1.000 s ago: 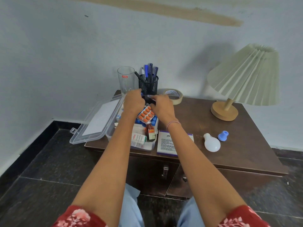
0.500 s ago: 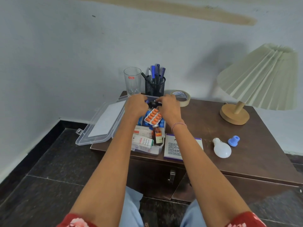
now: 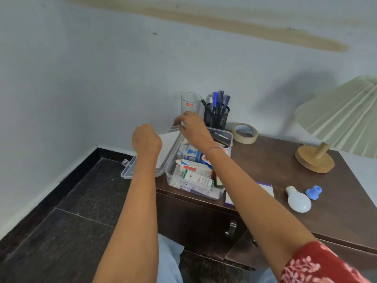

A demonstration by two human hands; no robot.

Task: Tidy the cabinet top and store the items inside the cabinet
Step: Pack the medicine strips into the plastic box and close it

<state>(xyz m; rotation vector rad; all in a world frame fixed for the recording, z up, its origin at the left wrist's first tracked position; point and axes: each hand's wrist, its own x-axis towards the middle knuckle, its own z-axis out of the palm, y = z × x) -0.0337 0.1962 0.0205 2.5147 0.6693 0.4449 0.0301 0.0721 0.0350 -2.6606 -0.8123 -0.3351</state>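
Her right hand pinches the far edge of the clear lid, while the left hand, loosely curled, hovers over it. Both have left the medicine box on the cabinet top.

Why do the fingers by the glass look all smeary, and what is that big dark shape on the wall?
In the head view, the right hand is smeared by motion blur near the glass, while the medicine box looks fairly sharp. Also in the head view, the dark shape is the soft shadow of the lamp on the wall, and the wide lens makes the floor tiles look slanted.
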